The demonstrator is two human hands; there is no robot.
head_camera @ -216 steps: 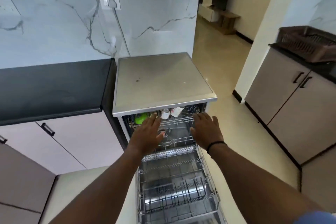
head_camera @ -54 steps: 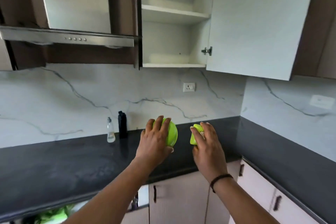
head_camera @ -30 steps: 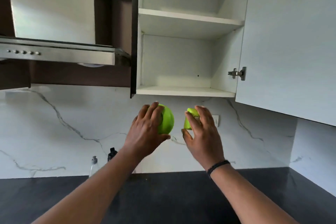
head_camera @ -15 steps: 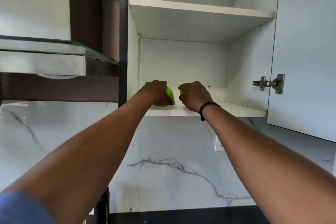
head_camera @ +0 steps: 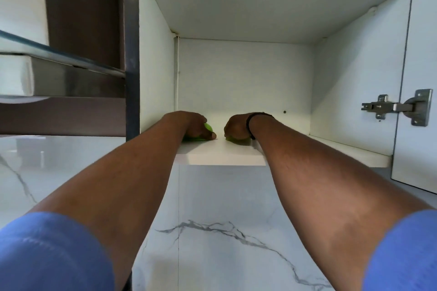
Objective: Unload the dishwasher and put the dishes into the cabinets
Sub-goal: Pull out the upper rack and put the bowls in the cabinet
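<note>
The left hand [head_camera: 194,125] was curled over a green dish [head_camera: 208,132] and the right hand [head_camera: 236,127] over a second green dish [head_camera: 236,140], both dishes resting near the front of the lower shelf [head_camera: 224,156] of the open white cabinet [head_camera: 350,78].

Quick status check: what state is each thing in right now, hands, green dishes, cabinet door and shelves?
Left hand: curled over a green dish, grip on.
Right hand: curled over the other green dish, grip on.
Left green dish: on the lower shelf.
Right green dish: on the lower shelf.
Cabinet door: open.
Lower shelf: holds both dishes.
</note>
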